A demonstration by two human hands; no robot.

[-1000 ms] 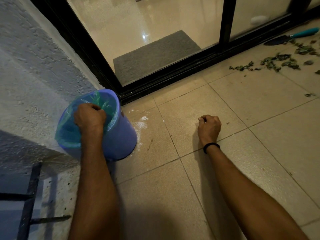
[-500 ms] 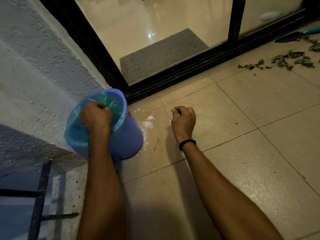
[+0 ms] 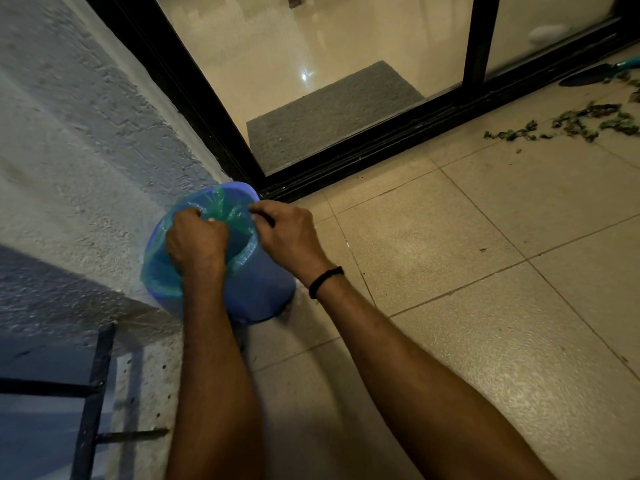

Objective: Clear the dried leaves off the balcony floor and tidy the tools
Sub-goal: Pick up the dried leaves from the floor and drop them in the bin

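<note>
Your left hand (image 3: 195, 242) and right hand (image 3: 289, 233) grip the green liner (image 3: 219, 204) of the blue bin (image 3: 263, 292); dried leaves (image 3: 573, 123) lie well apart.

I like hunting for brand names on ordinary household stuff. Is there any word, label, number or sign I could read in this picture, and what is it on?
None: no readable text anywhere in this view.
The blue bin, its green liner bag, the trowel, the black wristband and the grey door mat all show plain surfaces with no lettering or marks.
</note>
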